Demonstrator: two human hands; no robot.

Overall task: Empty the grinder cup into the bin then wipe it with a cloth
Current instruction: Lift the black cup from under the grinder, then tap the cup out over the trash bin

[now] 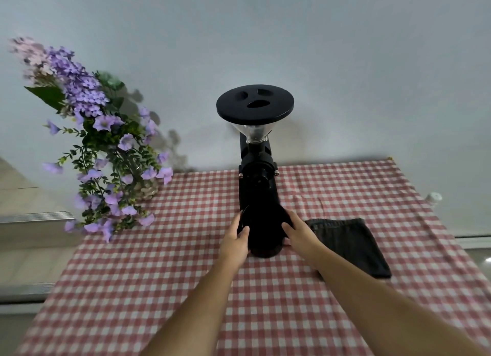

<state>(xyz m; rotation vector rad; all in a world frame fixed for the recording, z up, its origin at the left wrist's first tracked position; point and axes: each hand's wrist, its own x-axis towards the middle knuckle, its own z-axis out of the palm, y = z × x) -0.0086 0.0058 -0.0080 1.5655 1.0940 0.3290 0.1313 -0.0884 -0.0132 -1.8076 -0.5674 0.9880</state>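
A tall black coffee grinder (256,169) stands at the back middle of the table, with a round black lid on its clear hopper. At its foot sits the dark grinder cup (264,231). My left hand (236,239) presses against the cup's left side and my right hand (299,232) against its right side, so both hands hold it. A dark folded cloth (350,245) lies flat on the table just right of my right hand. No bin is in view.
A red-and-white checked tablecloth (159,276) covers the table. A glass vase of purple flowers (111,154) stands at the back left corner. A plain wall rises behind. A small white object (433,197) sits past the table's right edge.
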